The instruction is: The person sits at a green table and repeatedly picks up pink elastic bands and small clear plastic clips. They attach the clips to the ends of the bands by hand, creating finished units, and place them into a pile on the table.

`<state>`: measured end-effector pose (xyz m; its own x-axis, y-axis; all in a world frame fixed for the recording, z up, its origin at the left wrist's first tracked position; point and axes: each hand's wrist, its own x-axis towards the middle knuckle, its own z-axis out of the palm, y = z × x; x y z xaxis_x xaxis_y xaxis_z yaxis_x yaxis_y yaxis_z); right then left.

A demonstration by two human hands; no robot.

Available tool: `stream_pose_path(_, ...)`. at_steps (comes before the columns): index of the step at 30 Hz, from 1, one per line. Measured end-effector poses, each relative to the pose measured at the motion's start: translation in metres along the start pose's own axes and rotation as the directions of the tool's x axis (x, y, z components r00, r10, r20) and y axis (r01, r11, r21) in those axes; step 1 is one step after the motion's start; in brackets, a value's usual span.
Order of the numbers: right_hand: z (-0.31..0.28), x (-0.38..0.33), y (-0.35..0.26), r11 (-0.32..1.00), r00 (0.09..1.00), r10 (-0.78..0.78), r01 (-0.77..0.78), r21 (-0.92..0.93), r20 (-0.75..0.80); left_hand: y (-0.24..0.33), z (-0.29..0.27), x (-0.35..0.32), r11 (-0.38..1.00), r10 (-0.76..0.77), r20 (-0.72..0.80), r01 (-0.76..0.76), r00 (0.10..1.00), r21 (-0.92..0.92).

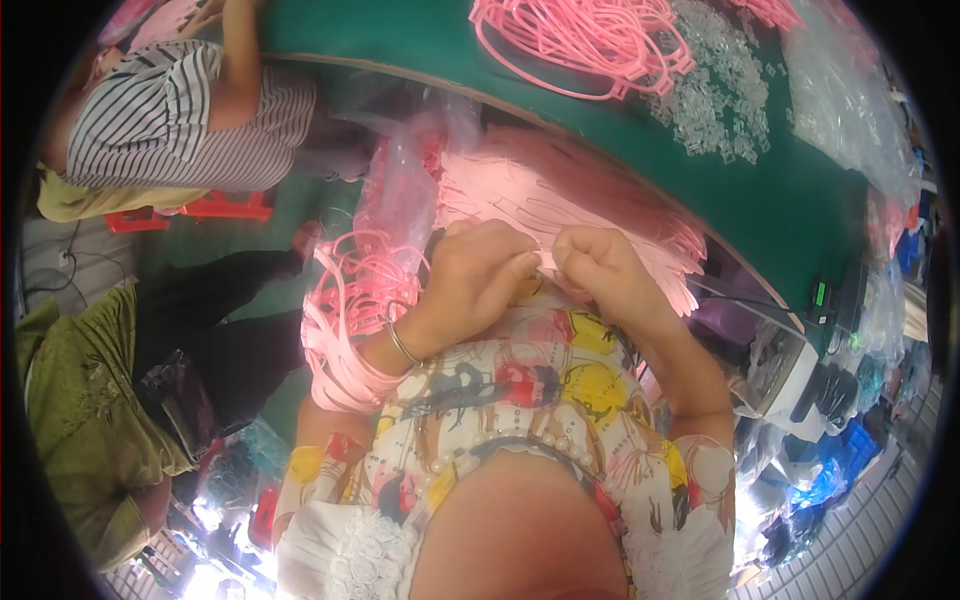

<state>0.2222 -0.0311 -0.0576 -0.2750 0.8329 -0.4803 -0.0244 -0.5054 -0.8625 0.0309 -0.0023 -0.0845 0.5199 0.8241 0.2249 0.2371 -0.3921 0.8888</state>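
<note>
My left hand (478, 278) and my right hand (603, 268) meet in front of my body, both closed in a pinch. A small light bit shows between the fingertips, too small to name. Just beyond my hands a spread bundle of flat pink straps (520, 195) lies below the table edge. Several looped pink straps (345, 345) hang over my left forearm, close to a metal bangle (402, 345) on the wrist.
On the green table (600, 130) lie a heap of pink strap loops (585, 40), a pile of small clear plastic pieces (715, 90) and a clear plastic bag (850, 90). To the left are a person in stripes (190, 120) and a person in green (95, 400).
</note>
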Motion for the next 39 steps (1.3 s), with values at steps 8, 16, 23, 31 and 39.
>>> stream_pose_path(8,-0.011,0.01,0.01,0.983,0.992,0.117,-0.122,0.136,0.05,0.001,0.001,0.002,0.917,0.252,0.086,-0.267,0.964,0.296)
stream_pose_path(16,-0.023,0.014,0.001,0.997,0.974,0.07,-0.072,0.003,0.216,-0.013,-0.001,0.003,0.985,0.139,0.215,-0.113,0.967,-0.132)
stream_pose_path(23,-0.018,0.012,-0.003,0.952,0.959,-0.215,0.249,-0.181,0.186,-0.002,-0.02,0.011,0.539,-0.302,0.56,0.623,0.771,-0.567)
stream_pose_path(31,-0.003,0.034,0.022,0.094,0.41,-0.889,0.599,-0.795,0.203,-0.019,-0.02,0.016,0.204,-0.326,0.626,0.699,0.709,-0.685)
stream_pose_path(39,-0.003,0.022,0.009,0.751,0.777,-0.624,0.565,-0.341,-0.088,-0.007,-0.019,0.026,0.578,-0.387,0.457,0.597,0.801,-0.556)
